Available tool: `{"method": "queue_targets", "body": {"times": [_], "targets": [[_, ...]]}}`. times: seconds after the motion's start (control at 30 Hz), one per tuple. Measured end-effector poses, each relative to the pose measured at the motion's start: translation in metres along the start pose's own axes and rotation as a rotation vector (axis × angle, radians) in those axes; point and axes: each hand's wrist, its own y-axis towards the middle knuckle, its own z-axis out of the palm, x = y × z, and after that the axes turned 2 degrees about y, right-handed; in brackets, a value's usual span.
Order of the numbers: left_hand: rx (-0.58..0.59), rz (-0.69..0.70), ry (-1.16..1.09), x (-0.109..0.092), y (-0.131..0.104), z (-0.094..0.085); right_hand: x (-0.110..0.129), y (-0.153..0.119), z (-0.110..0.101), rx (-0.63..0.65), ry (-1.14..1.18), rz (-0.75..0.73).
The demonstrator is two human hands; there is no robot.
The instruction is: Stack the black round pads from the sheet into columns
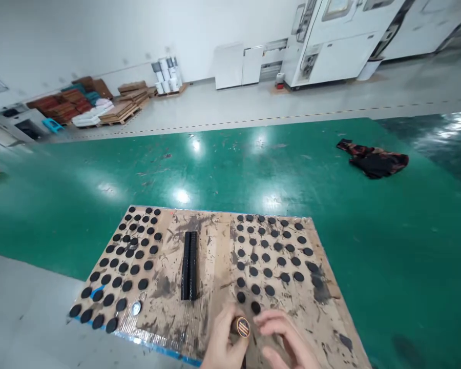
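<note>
My left hand [225,341], at the bottom middle of the head view, is closed around a dark cylindrical piece. Its round end [243,327] faces up and shows an orange-brown rim and light stripes; the rest is hidden by my fingers. To the right, my right hand [288,338] has its fingers apart with nothing seen between them. Just above its fingertips lies a black disc [255,307], and I cannot tell whether they touch. More black discs [266,258] lie in rows on the stained cardboard [215,271], on both its sides.
Two long black rows of stacked pieces [189,265] lie mid-cardboard. A silver disc [136,307] sits among the left discs. On the green floor [215,169] lies a dark patterned garment [376,160]. White machines [338,46] and loaded pallets [119,110] stand along the back.
</note>
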Motion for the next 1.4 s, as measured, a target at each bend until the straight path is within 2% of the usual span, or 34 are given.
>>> {"method": "queue_targets", "body": {"times": [0.07,0.13,0.2,0.23,0.3,0.37,0.47,0.53,0.67,0.7,0.77,0.83,0.97,1.03,1.13,1.27,1.33,1.4], "targets": [[-0.038,-0.048,-0.009,0.006,-0.002,0.002,-0.025,0.006,0.005,0.013,-0.234,-0.019],[-0.035,-0.095,-0.008,0.007,0.000,-0.001,-0.055,0.014,0.013,-0.011,-0.468,-0.115],[-0.014,-0.122,0.005,0.003,0.004,-0.006,-0.074,0.022,0.019,-0.015,-0.580,-0.218],[-0.005,-0.131,0.015,-0.001,0.007,-0.008,-0.076,0.024,0.020,0.002,-0.574,-0.223],[0.034,-0.135,0.032,-0.007,0.010,-0.011,-0.065,0.025,0.020,0.028,-0.442,-0.159],[0.065,-0.128,0.037,-0.010,0.011,-0.012,-0.042,0.023,0.016,0.013,-0.211,-0.079],[0.127,-0.111,0.002,-0.010,0.014,-0.013,-0.020,0.019,0.008,0.000,0.042,-0.051],[0.175,-0.140,-0.013,-0.009,0.018,-0.015,-0.025,0.023,0.001,-0.015,-0.036,-0.053],[0.253,-0.162,-0.021,-0.011,0.026,-0.022,-0.065,0.043,-0.013,-0.113,-0.518,-0.097],[0.269,-0.156,-0.023,-0.011,0.027,-0.023,-0.072,0.047,-0.016,-0.095,-0.575,-0.114],[0.288,-0.159,-0.011,-0.013,0.028,-0.023,-0.073,0.052,-0.019,-0.055,-0.545,-0.117],[0.292,-0.155,0.005,-0.014,0.028,-0.021,-0.057,0.050,-0.019,-0.031,-0.436,-0.076],[0.307,-0.064,-0.018,-0.016,0.028,-0.016,-0.002,0.039,-0.013,0.000,-0.102,-0.073],[0.311,-0.032,-0.037,-0.014,0.029,-0.015,0.008,0.036,-0.009,0.027,-0.020,-0.085],[0.300,-0.026,-0.025,-0.010,0.029,-0.018,-0.014,0.041,-0.003,0.031,-0.189,-0.040],[0.281,-0.062,-0.025,-0.011,0.028,-0.022,-0.064,0.055,0.005,-0.016,-0.520,-0.142],[0.281,-0.077,-0.031,-0.016,0.029,-0.022,-0.068,0.059,0.006,0.002,-0.571,-0.166],[0.257,-0.081,-0.045,-0.023,0.030,-0.021,-0.051,0.058,0.004,0.031,-0.476,-0.120]]}}
